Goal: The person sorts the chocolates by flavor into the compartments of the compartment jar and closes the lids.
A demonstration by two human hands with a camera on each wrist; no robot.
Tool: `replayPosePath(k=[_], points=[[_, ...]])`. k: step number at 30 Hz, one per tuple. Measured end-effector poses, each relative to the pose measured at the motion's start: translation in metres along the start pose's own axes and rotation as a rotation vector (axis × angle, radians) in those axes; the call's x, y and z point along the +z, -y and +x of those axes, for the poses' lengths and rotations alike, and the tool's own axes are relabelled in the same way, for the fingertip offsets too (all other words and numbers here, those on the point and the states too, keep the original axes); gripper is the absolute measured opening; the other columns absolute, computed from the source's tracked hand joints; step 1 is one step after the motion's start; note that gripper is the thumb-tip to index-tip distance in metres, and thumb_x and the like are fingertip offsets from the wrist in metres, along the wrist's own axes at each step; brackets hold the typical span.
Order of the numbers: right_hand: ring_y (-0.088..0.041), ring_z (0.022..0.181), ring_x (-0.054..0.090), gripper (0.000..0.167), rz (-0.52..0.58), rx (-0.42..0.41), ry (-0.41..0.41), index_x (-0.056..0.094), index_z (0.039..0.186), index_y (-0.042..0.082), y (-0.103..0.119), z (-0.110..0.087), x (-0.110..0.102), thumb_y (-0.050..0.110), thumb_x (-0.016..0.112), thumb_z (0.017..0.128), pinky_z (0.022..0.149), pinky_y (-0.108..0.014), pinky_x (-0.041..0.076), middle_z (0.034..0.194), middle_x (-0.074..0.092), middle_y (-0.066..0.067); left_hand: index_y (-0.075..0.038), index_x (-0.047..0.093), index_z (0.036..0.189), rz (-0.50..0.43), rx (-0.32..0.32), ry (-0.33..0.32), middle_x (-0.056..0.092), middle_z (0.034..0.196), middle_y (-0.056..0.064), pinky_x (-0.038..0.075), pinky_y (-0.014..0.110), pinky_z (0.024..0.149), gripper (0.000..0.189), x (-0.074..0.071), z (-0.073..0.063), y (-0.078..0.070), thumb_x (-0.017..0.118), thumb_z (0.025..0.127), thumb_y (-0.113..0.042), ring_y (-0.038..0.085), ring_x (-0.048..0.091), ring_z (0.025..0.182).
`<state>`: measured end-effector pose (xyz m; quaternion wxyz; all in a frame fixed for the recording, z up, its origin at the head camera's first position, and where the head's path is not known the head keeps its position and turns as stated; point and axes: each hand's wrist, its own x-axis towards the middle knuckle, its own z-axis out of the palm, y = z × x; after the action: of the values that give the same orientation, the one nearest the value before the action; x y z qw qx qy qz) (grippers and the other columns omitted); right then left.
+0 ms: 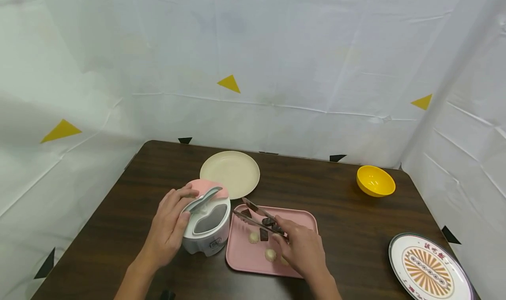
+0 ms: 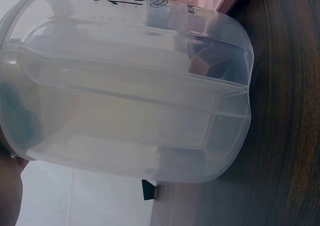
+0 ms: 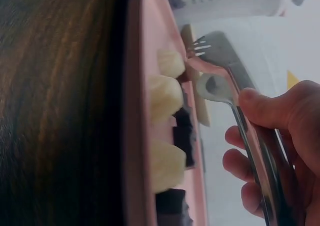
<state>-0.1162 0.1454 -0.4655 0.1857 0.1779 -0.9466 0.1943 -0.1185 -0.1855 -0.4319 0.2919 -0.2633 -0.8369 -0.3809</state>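
My left hand point(image 1: 169, 226) holds a clear plastic canister point(image 1: 204, 243) by the side of its lid, fingers curved over the edge. The lid point(image 1: 197, 229) is white with a grey window, a grey lever and a raised pink flap. A dark chunk point(image 2: 217, 63) shows through the wall near the canister's bottom. In my right hand point(image 1: 302, 245) are metal tongs point(image 1: 258, 223), one end fork-shaped and the other spoon-shaped, their tips apart with nothing between them. They hang over a pink tray point(image 1: 245, 260) holding several dark blocks point(image 3: 185, 136) and pale round pieces point(image 3: 167, 166).
Behind the canister lies a cream plate point(image 1: 231, 172). A yellow bowl point(image 1: 375, 181) stands at the back right, and a patterned white plate point(image 1: 428, 269) lies at the front right. White sheeting point(image 1: 276, 49) surrounds the dark wooden table point(image 1: 336, 194).
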Motion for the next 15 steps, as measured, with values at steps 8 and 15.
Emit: replayPosePath(k=[8, 15], points=[[-0.023, 0.081, 0.071, 0.042, 0.004, -0.007, 0.01, 0.073, 0.117, 0.018, 0.0, 0.002, 0.01, 0.027, 0.082, 0.077, 0.063, -0.044, 0.052, 0.102, 0.074, 0.001, -0.011, 0.066, 0.116, 0.005, 0.0, -0.001, 0.057, 0.129, 0.007, 0.018, 0.056, 0.112, 0.031, 0.0, 0.0, 0.0, 0.043, 0.094, -0.009, 0.032, 0.045, 0.129], [-0.022, 0.069, 0.068, 0.036, 0.002, 0.033, -0.003, 0.076, 0.112, 0.022, -0.001, 0.002, 0.016, 0.024, 0.082, 0.076, 0.054, -0.04, 0.047, 0.096, 0.075, 0.003, -0.01, 0.065, 0.116, 0.008, -0.002, 0.002, 0.057, 0.13, 0.007, 0.018, 0.056, 0.113, 0.031, 0.001, -0.001, 0.0, 0.043, 0.094, -0.009, 0.032, 0.045, 0.13]])
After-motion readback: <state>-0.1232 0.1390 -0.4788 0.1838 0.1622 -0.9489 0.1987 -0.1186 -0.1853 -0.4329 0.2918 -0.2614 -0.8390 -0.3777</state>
